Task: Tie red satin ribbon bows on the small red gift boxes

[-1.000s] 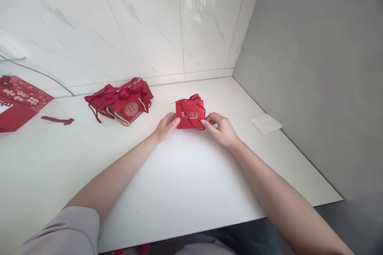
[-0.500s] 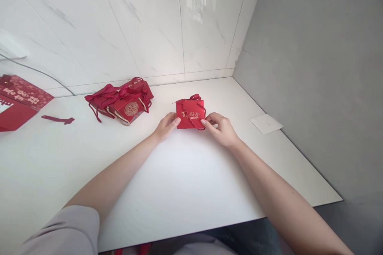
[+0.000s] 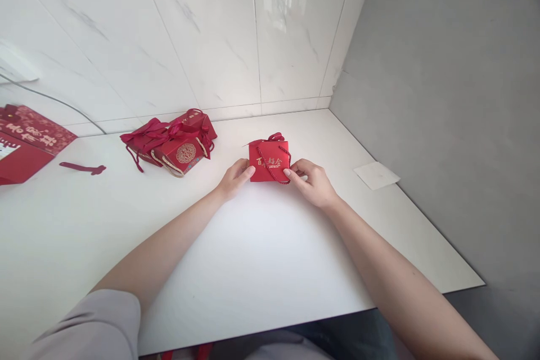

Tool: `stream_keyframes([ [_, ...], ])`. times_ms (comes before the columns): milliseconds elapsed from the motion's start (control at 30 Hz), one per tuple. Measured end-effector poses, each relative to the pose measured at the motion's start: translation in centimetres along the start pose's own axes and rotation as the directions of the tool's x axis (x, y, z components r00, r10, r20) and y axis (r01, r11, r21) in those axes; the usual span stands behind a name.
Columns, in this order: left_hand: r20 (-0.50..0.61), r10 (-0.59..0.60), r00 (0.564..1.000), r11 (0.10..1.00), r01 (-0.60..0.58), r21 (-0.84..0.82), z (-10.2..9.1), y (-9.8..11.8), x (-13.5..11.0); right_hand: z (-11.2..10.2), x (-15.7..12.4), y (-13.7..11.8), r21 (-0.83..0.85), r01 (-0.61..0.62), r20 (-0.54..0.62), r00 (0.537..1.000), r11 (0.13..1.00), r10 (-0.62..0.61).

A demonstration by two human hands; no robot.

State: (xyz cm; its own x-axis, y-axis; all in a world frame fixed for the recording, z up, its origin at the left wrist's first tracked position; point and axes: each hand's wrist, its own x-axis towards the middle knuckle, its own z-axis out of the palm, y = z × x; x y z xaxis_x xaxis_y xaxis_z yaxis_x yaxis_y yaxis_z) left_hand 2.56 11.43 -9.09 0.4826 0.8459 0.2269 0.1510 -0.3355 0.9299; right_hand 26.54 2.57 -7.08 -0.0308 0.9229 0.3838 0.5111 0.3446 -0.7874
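Observation:
Between my hands is a small red gift box (image 3: 261,171) with gold characters on the side facing me. A dark red twisted cord handle (image 3: 266,161) hangs across that side, and a ribbon bow (image 3: 276,136) shows at its top. My left hand (image 3: 237,178) grips the box's left edge, thumb on the front and fingers partly hidden behind. On the right edge, my right hand (image 3: 311,181) pinches the box near the cord with its thumb in front. Whether the box rests on the white table (image 3: 253,259) or is held just above it, I cannot tell.
Several red gift boxes (image 3: 185,153) with ribbons and beige cords are grouped at the back left. A larger red box (image 3: 36,140) stands at the far left, near a flat dark red strip (image 3: 82,168). A white paper (image 3: 376,175) lies by the grey partition (image 3: 439,95).

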Motion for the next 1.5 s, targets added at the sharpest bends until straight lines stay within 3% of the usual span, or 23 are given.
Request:
stream_keyframes([
  [1500,0.009,-0.006,1.0,1.0,0.006,-0.007,0.0,-0.18,-0.01,-0.13,-0.02,-0.02,-0.025,-0.002,0.018,1.0,1.0,0.002],
])
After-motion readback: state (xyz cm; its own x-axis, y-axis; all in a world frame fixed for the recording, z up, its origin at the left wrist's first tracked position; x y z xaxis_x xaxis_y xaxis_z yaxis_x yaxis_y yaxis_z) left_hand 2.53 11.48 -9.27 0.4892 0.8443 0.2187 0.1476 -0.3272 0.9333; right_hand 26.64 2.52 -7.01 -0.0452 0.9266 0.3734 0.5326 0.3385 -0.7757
